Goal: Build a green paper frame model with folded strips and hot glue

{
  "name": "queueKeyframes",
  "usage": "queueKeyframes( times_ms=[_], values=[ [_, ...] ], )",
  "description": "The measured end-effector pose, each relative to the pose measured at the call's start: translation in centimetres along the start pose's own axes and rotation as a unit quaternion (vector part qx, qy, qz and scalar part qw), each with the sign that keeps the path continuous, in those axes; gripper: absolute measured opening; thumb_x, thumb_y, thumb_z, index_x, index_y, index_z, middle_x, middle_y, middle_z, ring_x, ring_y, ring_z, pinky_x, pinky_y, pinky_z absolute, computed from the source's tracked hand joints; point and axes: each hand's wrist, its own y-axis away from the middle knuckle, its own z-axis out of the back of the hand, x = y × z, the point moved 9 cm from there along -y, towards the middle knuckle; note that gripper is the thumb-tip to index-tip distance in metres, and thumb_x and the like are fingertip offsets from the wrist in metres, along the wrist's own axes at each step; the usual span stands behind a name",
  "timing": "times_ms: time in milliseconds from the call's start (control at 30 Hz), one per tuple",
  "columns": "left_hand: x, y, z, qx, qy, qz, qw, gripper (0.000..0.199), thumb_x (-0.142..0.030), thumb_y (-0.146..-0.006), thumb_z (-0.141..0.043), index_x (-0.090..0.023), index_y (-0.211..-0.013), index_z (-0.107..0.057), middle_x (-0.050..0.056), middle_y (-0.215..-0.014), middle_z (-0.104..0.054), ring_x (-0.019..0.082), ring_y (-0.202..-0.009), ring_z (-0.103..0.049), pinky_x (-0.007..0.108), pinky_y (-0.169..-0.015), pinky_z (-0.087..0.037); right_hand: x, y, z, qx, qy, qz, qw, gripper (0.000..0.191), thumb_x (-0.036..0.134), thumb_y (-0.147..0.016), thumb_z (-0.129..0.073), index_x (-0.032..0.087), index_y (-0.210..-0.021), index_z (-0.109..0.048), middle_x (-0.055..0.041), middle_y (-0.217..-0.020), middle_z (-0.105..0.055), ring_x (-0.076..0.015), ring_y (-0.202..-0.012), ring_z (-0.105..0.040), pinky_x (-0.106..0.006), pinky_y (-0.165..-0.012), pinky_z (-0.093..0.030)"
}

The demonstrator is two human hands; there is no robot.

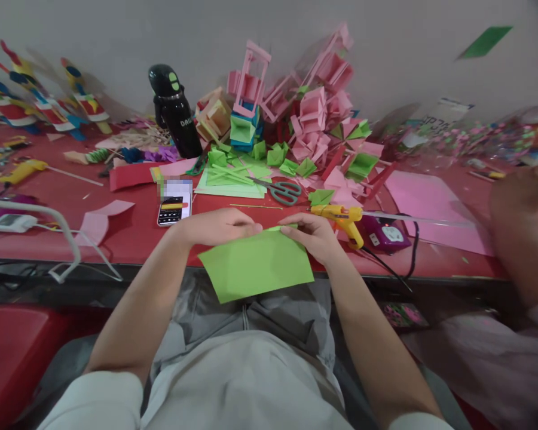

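A sheet of bright green paper (pixel 257 267) hangs over the red table's near edge, above my lap. At its far edge my left hand (pixel 222 227) is closed, thumb and fingers pressed on the paper. My right hand (pixel 308 234) pinches the same edge a little further right, thumb on top. Just beyond my hands lie grey-handled scissors (pixel 283 191). A yellow hot glue gun (pixel 343 220) rests to the right of my right hand, and a phone (pixel 174 204) with a lit screen is left of my left hand.
Behind stand a black bottle (pixel 177 113) and a heap of folded pink paper pieces (pixel 314 119). Green paper sheets (pixel 228 188) lie in the middle. A purple box (pixel 385 233) with a cable sits at right, near a pink sheet (pixel 434 206). Another person's arm (pixel 522 239) reaches in there.
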Motion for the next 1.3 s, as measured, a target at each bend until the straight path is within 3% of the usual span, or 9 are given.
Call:
queueKeyframes(
  times_ms=[67, 133, 267, 333, 433, 633, 867, 1067, 1300],
  values=[
    [-0.5, -0.2, -3.2, 0.146, -0.025, -0.006, 0.989, 0.032, -0.053, -0.079, -0.074, -0.021, -0.078, -0.076, 0.001, -0.071, -0.070, 0.017, -0.061, -0.060, 0.025, -0.055, -0.040, 0.9, -0.2, -0.5, 0.034, 0.008, 0.008, 0.999, 0.028, 0.050, -0.079, -0.081, 0.026, -0.094, -0.080, 0.0004, -0.069, -0.066, -0.0126, -0.055, -0.048, -0.029, -0.051, -0.037],
    [-0.6, -0.3, -4.4, 0.179, -0.041, -0.014, 0.983, 0.034, -0.052, -0.085, -0.066, -0.019, -0.077, -0.073, 0.001, -0.068, -0.064, 0.015, -0.059, -0.054, 0.025, -0.052, -0.036, 2.0, -0.6, -0.8, 0.057, 0.021, 0.024, 0.998, 0.027, 0.047, -0.081, -0.079, 0.025, -0.098, -0.079, -0.0007, -0.078, -0.070, -0.0130, -0.060, -0.053, -0.029, -0.055, -0.040],
    [0.9, 0.3, -3.6, 0.066, 0.001, 0.008, 0.998, 0.037, -0.053, -0.087, -0.065, -0.018, -0.076, -0.068, 0.000, -0.066, -0.059, 0.014, -0.060, -0.051, 0.025, -0.053, -0.037, 2.6, -1.3, -1.3, 0.112, 0.002, -0.007, 0.994, 0.046, 0.044, -0.079, -0.082, 0.025, -0.119, -0.071, -0.0007, -0.084, -0.072, -0.0150, -0.068, -0.062, -0.028, -0.060, -0.048],
    [1.7, 1.1, -3.2, 0.016, 0.017, 0.021, 1.000, 0.039, -0.055, -0.086, -0.067, -0.017, -0.074, -0.067, 0.000, -0.065, -0.057, 0.014, -0.059, -0.050, 0.024, -0.052, -0.037, 2.1, -1.4, -1.8, 0.152, -0.026, -0.046, 0.987, 0.042, 0.046, -0.075, -0.084, 0.022, -0.108, -0.071, -0.0010, -0.081, -0.072, -0.0161, -0.070, -0.065, -0.028, -0.061, -0.051],
    [2.7, 2.2, -3.9, 0.025, 0.067, 0.054, 0.996, 0.045, -0.062, -0.083, -0.069, -0.017, -0.078, -0.069, 0.001, -0.069, -0.062, 0.015, -0.062, -0.056, 0.024, -0.052, -0.041, 1.9, -1.5, -2.5, 0.201, -0.003, -0.060, 0.978, 0.033, 0.049, -0.076, -0.083, 0.019, -0.080, -0.069, 0.0001, -0.071, -0.068, -0.0137, -0.062, -0.061, -0.025, -0.055, -0.048],
    [4.0, 2.1, -6.1, 0.030, 0.272, 0.121, 0.954, 0.053, -0.070, -0.086, -0.062, -0.018, -0.089, -0.072, 0.005, -0.082, -0.072, 0.021, -0.074, -0.068, 0.030, -0.065, -0.053, 3.0, -1.9, -4.5, 0.308, 0.032, -0.062, 0.949, 0.029, 0.045, -0.076, -0.082, 0.018, -0.080, -0.072, 0.0008, -0.069, -0.069, -0.0130, -0.060, -0.061, -0.024, -0.055, -0.046],
    [3.5, 1.3, -5.2, -0.095, 0.175, 0.043, 0.979, 0.041, -0.057, -0.090, -0.063, -0.018, -0.076, -0.060, -0.003, -0.070, -0.052, 0.013, -0.065, -0.048, 0.025, -0.058, -0.036, 3.1, -4.0, -4.5, 0.263, 0.020, -0.034, 0.964, 0.038, 0.037, -0.064, -0.090, 0.020, -0.088, -0.066, 0.0064, -0.062, -0.063, -0.0089, -0.055, -0.055, -0.021, -0.052, -0.039],
    [3.1, 1.5, -3.7, -0.214, 0.052, 0.016, 0.975, 0.045, -0.048, -0.098, -0.052, -0.020, -0.066, -0.038, -0.004, -0.063, -0.035, 0.012, -0.061, -0.036, 0.028, -0.057, -0.027, 1.8, -3.7, -3.8, 0.201, -0.043, -0.044, 0.978, 0.033, 0.045, -0.075, -0.084, 0.020, -0.094, -0.074, -0.0024, -0.086, -0.076, -0.0153, -0.074, -0.067, -0.027, -0.067, -0.053],
    [3.0, 2.3, -4.0, -0.251, 0.040, -0.011, 0.967, 0.029, -0.039, -0.100, -0.054, -0.018, -0.080, -0.057, -0.003, -0.068, -0.050, 0.011, -0.063, -0.043, 0.026, -0.059, -0.032, 1.2, -3.6, -3.9, 0.170, -0.025, -0.052, 0.984, 0.033, 0.046, -0.072, -0.086, 0.016, -0.081, -0.075, -0.0006, -0.071, -0.070, -0.0120, -0.062, -0.061, -0.024, -0.058, -0.048]
  ],
)
